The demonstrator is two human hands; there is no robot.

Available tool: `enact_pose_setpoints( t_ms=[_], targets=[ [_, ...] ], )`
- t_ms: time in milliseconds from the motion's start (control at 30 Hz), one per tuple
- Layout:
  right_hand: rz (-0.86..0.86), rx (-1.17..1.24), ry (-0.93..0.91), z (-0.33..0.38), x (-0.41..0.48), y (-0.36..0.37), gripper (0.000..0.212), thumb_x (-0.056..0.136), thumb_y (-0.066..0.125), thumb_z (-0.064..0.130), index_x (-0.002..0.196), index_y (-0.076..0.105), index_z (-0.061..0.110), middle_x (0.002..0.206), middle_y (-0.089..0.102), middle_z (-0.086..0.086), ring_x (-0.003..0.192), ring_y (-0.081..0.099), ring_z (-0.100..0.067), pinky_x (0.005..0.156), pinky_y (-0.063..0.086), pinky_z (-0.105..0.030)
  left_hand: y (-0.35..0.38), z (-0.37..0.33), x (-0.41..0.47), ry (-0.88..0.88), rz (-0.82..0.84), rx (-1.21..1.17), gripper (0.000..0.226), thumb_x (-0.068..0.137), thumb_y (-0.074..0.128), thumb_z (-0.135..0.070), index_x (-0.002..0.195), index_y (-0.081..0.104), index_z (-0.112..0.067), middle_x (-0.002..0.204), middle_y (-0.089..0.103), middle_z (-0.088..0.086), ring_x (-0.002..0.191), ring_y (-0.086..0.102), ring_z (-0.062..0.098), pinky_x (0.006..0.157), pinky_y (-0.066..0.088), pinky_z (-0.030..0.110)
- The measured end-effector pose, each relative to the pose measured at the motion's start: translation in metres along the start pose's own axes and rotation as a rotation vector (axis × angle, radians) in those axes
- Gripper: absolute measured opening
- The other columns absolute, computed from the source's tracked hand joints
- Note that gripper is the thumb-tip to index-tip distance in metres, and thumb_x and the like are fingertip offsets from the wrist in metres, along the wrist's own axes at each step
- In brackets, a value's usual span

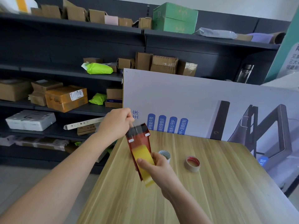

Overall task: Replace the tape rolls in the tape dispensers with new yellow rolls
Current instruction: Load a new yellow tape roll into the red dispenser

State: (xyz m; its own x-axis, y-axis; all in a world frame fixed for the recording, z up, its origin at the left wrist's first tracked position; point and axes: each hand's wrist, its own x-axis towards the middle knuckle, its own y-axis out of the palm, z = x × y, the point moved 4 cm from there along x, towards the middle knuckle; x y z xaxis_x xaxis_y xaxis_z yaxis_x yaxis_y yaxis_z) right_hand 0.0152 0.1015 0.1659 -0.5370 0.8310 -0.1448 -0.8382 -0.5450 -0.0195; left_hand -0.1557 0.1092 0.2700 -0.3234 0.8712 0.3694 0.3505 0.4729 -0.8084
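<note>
A red tape dispenser (139, 139) is held upright above the wooden table (210, 183), its toothed blade end pointing up. A yellow tape roll (142, 155) sits inside it. My right hand (157, 167) grips the dispenser and roll from below. My left hand (115, 123) is at the top, its fingers pinching the free tape end (134, 125) that runs up past the blade. Two other rolls lie on the table: a whitish one (165, 154), partly hidden behind my right hand, and a beige one with a red core (192, 164).
A large printed board (210, 102) leans along the table's far edge. Dark shelves (64, 73) full of cardboard boxes and parcels stand behind and to the left. The table's left edge drops to the floor (32, 183).
</note>
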Motion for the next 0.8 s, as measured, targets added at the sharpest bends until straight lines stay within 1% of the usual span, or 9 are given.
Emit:
enact_pose_setpoints(
  t_ms=[100,200,267,400,467,533,633,733,800],
  targets=[
    [0.025,0.004,-0.010,0.005,0.001,-0.002,0.033,0.083,0.075,0.026,0.111,0.060,0.017,0.089,0.077,0.000,0.078,0.074,-0.008,0.061,0.054,-0.017,-0.005,0.000,0.005,-0.017,-0.035,-0.030,0.017,0.095,0.050,-0.021,0.081,0.057,-0.015,0.077,0.070,-0.003,0.075,0.063,0.015,0.066,0.051,0.036],
    [0.030,-0.003,0.004,0.007,0.003,-0.005,0.035,0.079,0.077,0.025,0.109,0.061,0.017,0.079,0.077,0.007,0.073,0.073,-0.005,0.058,0.053,-0.015,-0.009,-0.002,0.009,-0.009,-0.027,-0.078,0.019,0.095,0.048,-0.020,0.078,0.055,-0.016,0.067,0.069,-0.007,0.067,0.065,0.012,0.067,0.055,0.037],
    [0.005,0.001,0.019,0.009,0.004,-0.005,0.035,0.074,0.075,0.035,0.104,0.063,0.020,0.075,0.075,0.010,0.069,0.071,-0.003,0.055,0.051,-0.015,-0.011,-0.008,0.010,0.024,-0.013,-0.109,0.019,0.095,0.047,-0.020,0.078,0.054,-0.017,0.066,0.069,-0.007,0.065,0.064,0.010,0.065,0.054,0.036],
    [-0.084,0.045,0.065,0.002,0.006,-0.005,0.028,0.081,0.067,0.057,0.085,0.053,0.033,0.094,0.067,0.010,0.087,0.064,-0.007,0.069,0.048,-0.023,-0.011,-0.016,0.012,0.084,0.074,-0.088,0.018,0.095,0.049,-0.022,0.077,0.053,-0.021,0.065,0.070,-0.008,0.060,0.063,0.005,0.066,0.054,0.036],
    [-0.056,0.036,0.059,0.000,0.005,-0.003,0.022,0.084,0.067,0.051,0.087,0.054,0.033,0.089,0.070,0.010,0.082,0.067,-0.006,0.066,0.048,-0.021,-0.012,-0.013,0.013,0.074,0.044,-0.030,0.018,0.095,0.048,-0.022,0.077,0.053,-0.021,0.066,0.069,-0.008,0.063,0.064,0.008,0.068,0.055,0.040],
    [0.000,0.014,0.044,0.000,0.004,-0.001,0.023,0.085,0.069,0.043,0.100,0.061,0.028,0.082,0.076,0.009,0.076,0.072,-0.006,0.066,0.053,-0.021,-0.017,-0.004,0.014,0.039,-0.034,0.021,0.018,0.095,0.047,-0.021,0.078,0.054,-0.019,0.066,0.068,-0.008,0.065,0.064,0.011,0.069,0.055,0.042],
    [0.041,-0.023,0.047,0.000,0.004,0.001,0.035,0.082,0.073,0.035,0.111,0.063,0.017,0.088,0.078,0.004,0.081,0.074,-0.010,0.078,0.059,-0.031,-0.020,0.006,0.013,0.006,-0.103,0.059,0.018,0.096,0.048,-0.023,0.081,0.056,-0.017,0.070,0.068,-0.005,0.069,0.063,0.016,0.068,0.054,0.043],
    [0.056,-0.016,0.078,-0.002,0.003,0.006,0.031,0.078,0.070,0.033,0.104,0.064,0.019,0.083,0.077,0.005,0.078,0.072,-0.010,0.071,0.055,-0.026,-0.017,-0.004,0.010,0.097,-0.093,-0.001,0.018,0.095,0.049,-0.023,0.078,0.054,-0.020,0.068,0.067,-0.005,0.064,0.063,0.015,0.064,0.054,0.041],
    [0.004,0.031,0.106,-0.008,0.001,0.007,0.024,0.080,0.068,0.044,0.098,0.063,0.029,0.091,0.073,0.007,0.083,0.069,-0.009,0.068,0.050,-0.022,-0.014,-0.009,0.011,0.155,-0.038,-0.038,0.019,0.094,0.050,-0.022,0.076,0.054,-0.021,0.064,0.067,-0.007,0.060,0.062,0.011,0.064,0.054,0.040]
  ],
)
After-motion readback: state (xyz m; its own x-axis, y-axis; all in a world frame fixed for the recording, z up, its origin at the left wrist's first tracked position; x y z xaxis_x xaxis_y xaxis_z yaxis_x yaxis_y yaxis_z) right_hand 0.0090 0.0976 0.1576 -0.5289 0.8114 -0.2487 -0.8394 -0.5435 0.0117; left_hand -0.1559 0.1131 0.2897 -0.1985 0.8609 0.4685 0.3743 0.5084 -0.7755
